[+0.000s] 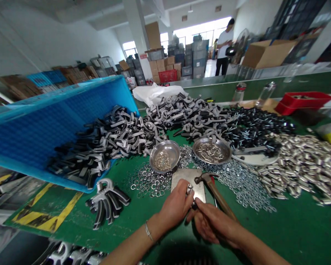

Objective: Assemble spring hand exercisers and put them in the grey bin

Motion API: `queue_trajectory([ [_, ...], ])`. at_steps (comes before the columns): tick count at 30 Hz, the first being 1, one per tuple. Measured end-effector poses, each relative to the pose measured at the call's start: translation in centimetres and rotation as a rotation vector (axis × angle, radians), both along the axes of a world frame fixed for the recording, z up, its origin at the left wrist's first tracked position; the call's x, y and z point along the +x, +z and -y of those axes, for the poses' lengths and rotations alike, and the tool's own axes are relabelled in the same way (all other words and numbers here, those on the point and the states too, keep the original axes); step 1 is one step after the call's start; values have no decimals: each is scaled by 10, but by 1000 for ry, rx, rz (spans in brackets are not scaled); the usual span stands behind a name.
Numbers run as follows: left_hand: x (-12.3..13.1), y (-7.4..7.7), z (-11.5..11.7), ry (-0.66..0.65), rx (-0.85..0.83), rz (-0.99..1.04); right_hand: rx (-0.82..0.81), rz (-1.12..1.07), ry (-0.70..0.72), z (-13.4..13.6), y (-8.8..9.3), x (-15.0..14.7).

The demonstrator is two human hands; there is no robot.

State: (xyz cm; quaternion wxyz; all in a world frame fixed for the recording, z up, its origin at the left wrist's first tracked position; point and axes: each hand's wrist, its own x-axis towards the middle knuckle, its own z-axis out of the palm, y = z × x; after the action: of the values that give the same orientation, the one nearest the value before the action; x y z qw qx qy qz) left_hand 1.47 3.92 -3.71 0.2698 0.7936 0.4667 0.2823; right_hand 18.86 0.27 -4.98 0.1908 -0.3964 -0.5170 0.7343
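My left hand (178, 200) is closed around a small silver metal part (189, 189), mostly hidden by the fingers. My right hand (211, 221) meets it from the right, thumb and fingertips pinching a small dark piece (194, 205) whose kind I cannot make out. Both hands are over the lower part of a flat metal plate (186, 175). Just right of them lies a wooden-handled hammer (219, 195). Beyond the plate are a metal bowl of small brass-coloured parts (162, 161) and a metal bowl of small pins (211, 151).
Loose washers (146, 182) and nuts (245, 187) surround the bowls. A tipped blue crate (57, 106) spills grey-black handles (127, 132). Black knob screws (253, 125), metal cylinders (306, 162) and a red bin (303, 103) lie right. Several spring-fitted handles (109, 202) lie left. A person (224, 46) stands far back.
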Motion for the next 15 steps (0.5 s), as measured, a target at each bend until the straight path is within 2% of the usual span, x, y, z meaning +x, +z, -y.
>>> queue_trajectory([
  [2,3,-5,-20,10,-25,-172,421,312,-128,-8,-1,13],
  [4,7,-13,-41,-38,-16,-312,785,623,-251,-12,-3,29],
  [6,13,-21,-57,-112,-5,-416,975,853,-321,-10,-9,45],
  [8,18,-25,-65,-137,10,-494,1013,983,-321,-4,-17,58],
  [10,20,-22,-69,-106,17,-553,927,1025,-313,2,-26,67],
  [13,22,-3,-79,-89,19,-574,723,923,-342,4,-35,76],
  [15,30,14,-95,-97,44,-533,654,800,-394,2,-37,81],
])
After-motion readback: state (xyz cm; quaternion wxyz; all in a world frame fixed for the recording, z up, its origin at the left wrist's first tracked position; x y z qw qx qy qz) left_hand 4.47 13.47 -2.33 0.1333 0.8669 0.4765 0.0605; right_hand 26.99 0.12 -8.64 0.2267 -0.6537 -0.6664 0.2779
